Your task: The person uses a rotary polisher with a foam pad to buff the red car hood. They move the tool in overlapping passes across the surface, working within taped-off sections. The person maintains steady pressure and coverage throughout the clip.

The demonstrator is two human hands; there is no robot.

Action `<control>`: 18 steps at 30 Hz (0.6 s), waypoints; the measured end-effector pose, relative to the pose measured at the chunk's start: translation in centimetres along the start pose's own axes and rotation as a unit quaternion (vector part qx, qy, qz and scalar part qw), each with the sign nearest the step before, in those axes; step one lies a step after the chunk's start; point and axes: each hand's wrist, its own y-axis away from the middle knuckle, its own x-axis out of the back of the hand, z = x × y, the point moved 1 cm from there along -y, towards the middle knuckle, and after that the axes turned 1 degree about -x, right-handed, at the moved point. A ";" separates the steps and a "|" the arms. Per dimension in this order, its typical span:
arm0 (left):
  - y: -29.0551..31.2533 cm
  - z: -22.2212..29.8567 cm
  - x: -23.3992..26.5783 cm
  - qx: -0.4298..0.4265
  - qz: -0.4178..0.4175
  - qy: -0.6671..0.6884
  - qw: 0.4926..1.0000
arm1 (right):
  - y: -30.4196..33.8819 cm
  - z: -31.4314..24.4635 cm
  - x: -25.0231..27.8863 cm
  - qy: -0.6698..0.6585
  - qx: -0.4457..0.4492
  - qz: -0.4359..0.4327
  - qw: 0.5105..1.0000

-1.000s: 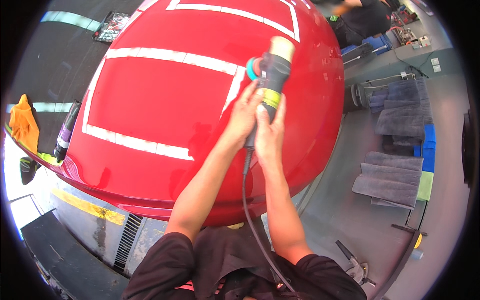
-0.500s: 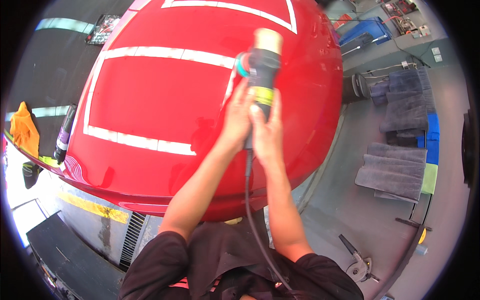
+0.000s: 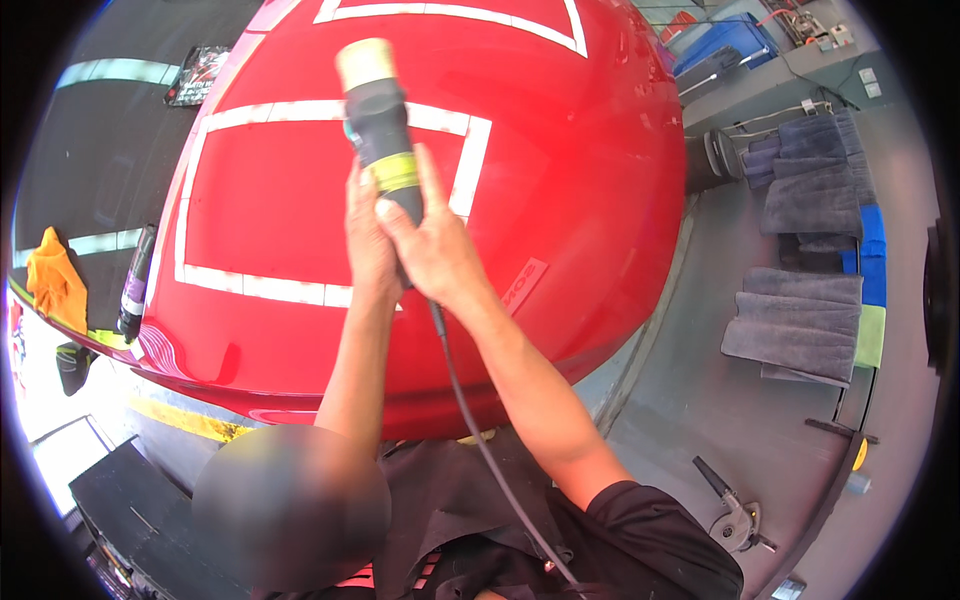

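Observation:
A corded car polisher (image 3: pixel 378 125), black with a yellow-green band and a pale yellow end, is held over the glossy red car panel (image 3: pixel 300 215). My left hand (image 3: pixel 370 240) wraps the left side of its body. Gripping the right side is my right hand (image 3: pixel 440 250), thumb across the top and fingers along the body. The pad is mostly hidden under the tool; a bit of teal shows at its left edge. From the rear of the polisher a dark cable (image 3: pixel 470 410) runs back beside my right forearm. White light strips reflect in the paint.
On the left lie an orange cloth (image 3: pixel 57 282), a black bottle with purple (image 3: pixel 137 285) and a dark packet (image 3: pixel 197 77). Grey towels (image 3: pixel 795 320) hang at right, above a blower-like tool (image 3: pixel 737 522) on the floor. A dark blurred round shape (image 3: pixel 290 510) covers my left upper arm.
Both hands have moved the polisher left across the red panel, and its front end now tilts to the left. The blurred dark shape has appeared at the lower left.

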 end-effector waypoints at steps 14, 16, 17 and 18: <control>7.2 -9.0 -6.6 0.170 -0.199 -0.042 0.964 | 9.9 7.4 7.2 -0.146 -0.003 0.241 0.959; 7.8 -8.3 -5.9 0.162 -0.184 -0.030 0.969 | 10.1 8.1 6.2 -0.122 0.029 0.263 0.957; 8.1 -7.6 -5.2 0.164 -0.165 -0.022 0.972 | 10.3 8.1 5.5 -0.133 0.027 0.240 0.961; 8.2 -7.3 -3.9 0.139 -0.141 -0.026 0.980 | 10.4 7.2 4.5 -0.148 0.026 0.214 0.965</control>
